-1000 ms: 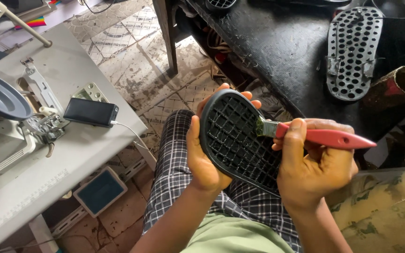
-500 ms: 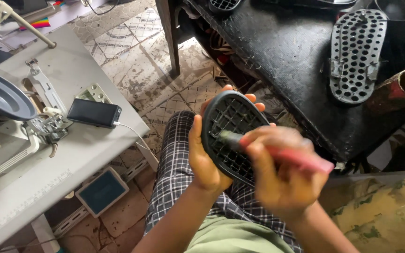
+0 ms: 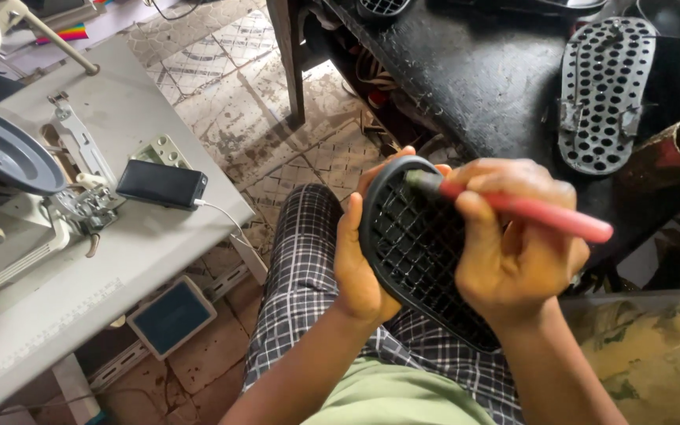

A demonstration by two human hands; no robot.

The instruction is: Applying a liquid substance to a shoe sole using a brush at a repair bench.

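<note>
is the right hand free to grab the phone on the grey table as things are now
Probably not. The right hand is wrapped around a red-handled tool pressed to the black sole that the left hand holds, and the phone lies across the body, beyond the left arm.

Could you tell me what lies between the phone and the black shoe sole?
In the head view, a white cable, tiled floor and a checked trouser leg.
</note>
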